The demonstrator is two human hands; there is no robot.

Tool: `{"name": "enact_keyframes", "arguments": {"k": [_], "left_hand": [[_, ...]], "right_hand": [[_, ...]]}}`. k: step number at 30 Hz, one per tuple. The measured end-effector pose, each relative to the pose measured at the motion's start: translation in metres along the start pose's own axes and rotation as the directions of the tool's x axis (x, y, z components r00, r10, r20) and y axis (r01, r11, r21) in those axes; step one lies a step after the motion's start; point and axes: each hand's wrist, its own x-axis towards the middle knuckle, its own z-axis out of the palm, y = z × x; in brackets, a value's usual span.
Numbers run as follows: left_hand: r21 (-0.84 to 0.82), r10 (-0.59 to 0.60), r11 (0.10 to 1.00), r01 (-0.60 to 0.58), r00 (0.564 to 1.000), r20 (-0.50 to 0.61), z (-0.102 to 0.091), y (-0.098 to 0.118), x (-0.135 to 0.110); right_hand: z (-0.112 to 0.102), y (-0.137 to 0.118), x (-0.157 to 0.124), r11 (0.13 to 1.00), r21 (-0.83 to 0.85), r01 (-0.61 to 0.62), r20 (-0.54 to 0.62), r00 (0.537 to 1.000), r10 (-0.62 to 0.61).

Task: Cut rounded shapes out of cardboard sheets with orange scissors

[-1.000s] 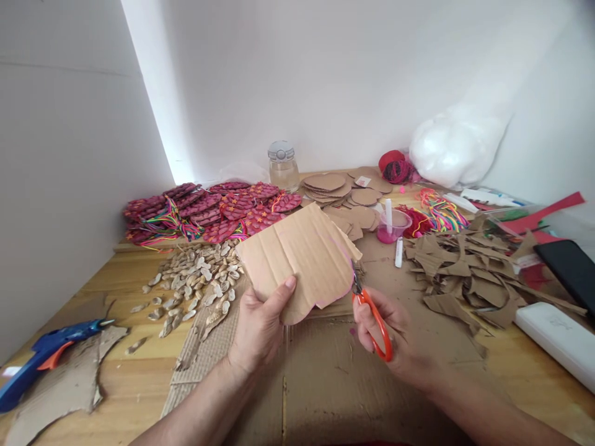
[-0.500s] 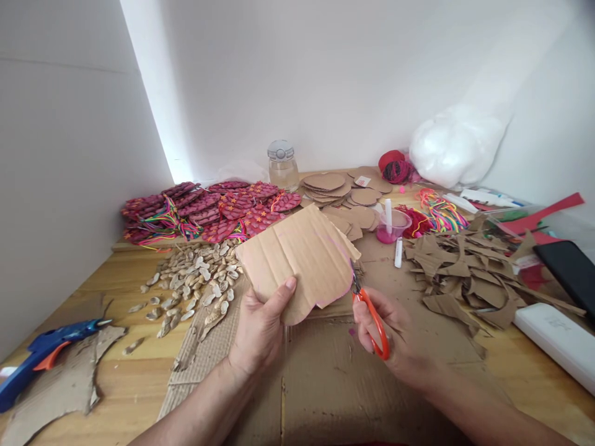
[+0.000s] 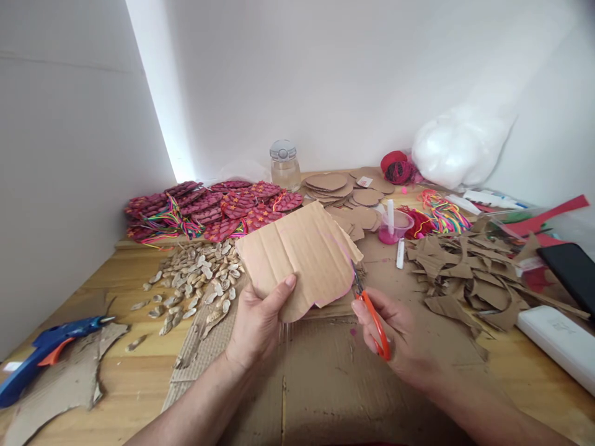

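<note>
My left hand (image 3: 263,316) grips a piece of cardboard (image 3: 297,260) by its lower left part, thumb on top. Faint purple lines are drawn on the cardboard, and its right and lower edges are partly cut. My right hand (image 3: 388,328) is closed around the orange handles of a pair of scissors (image 3: 375,322). The dark blades meet the cardboard's right edge, beside a strip that sticks out at the upper right. Below both hands lies a large cardboard sheet (image 3: 334,378) covering the wooden table.
Peanut shells (image 3: 199,279) and a blue glue gun (image 3: 60,341) lie left. Behind are decorated pink pieces (image 3: 218,210), a jar (image 3: 285,167) and cardboard discs (image 3: 328,183). To the right are cardboard scraps (image 3: 469,266), a pink cup (image 3: 394,228), a white box (image 3: 558,341) and a phone (image 3: 569,272).
The view has shifted slightly, moving the background a little to the right. Both hands keep their grips; the scissor blades remain at the cardboard's right edge.
</note>
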Motion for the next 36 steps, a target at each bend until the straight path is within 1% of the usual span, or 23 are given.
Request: {"name": "enact_keyframes", "arguments": {"k": [2,5,9,11,16,21,25,31,36], "left_hand": [[0.003,-0.006,1.0,0.006,1.0,0.006,-0.0004,0.0008,0.0007],[0.017,-0.02,1.0,0.02,1.0,0.011,-0.0009,0.0016,0.0009],[0.062,-0.048,0.997,0.045,0.998,0.04,-0.0014,0.0017,-0.0005],[0.074,-0.048,0.996,0.045,0.998,0.048,-0.0017,0.0016,-0.0014],[0.069,-0.056,0.996,0.054,0.998,0.03,-0.0021,0.0016,-0.0018],[0.068,-0.048,0.997,0.047,0.999,0.022,-0.002,0.0018,-0.0014],[0.068,-0.054,0.996,0.052,0.998,0.026,-0.0008,0.0041,-0.0023],[0.075,-0.041,0.996,0.039,0.999,0.025,0.0004,0.0074,-0.0024],[0.088,-0.031,0.996,0.028,0.999,0.025,-0.0016,0.0074,0.0004]], "right_hand": [[-0.0004,0.002,-0.0001,1.0,-0.024,0.002,-0.004,1.0,-0.002],[-0.0004,0.0038,0.0,1.0,0.008,-0.002,0.008,1.0,0.002],[-0.0014,-0.0003,0.0005,1.0,0.019,0.023,0.021,0.999,-0.024],[-0.0022,-0.0032,0.0007,1.0,0.008,0.007,0.019,1.0,-0.008],[-0.0029,-0.0024,-0.0003,1.0,0.002,-0.026,0.013,1.0,0.026],[-0.0051,0.0037,-0.0021,1.0,-0.024,-0.001,-0.004,1.0,0.001],[-0.0064,0.0045,-0.0025,1.0,-0.028,-0.001,0.006,1.0,0.001],[-0.0058,-0.0018,-0.0035,0.996,-0.086,0.002,0.001,1.0,-0.002],[-0.0077,-0.0012,-0.0039,0.989,-0.145,0.009,0.0,1.0,-0.009]]}}
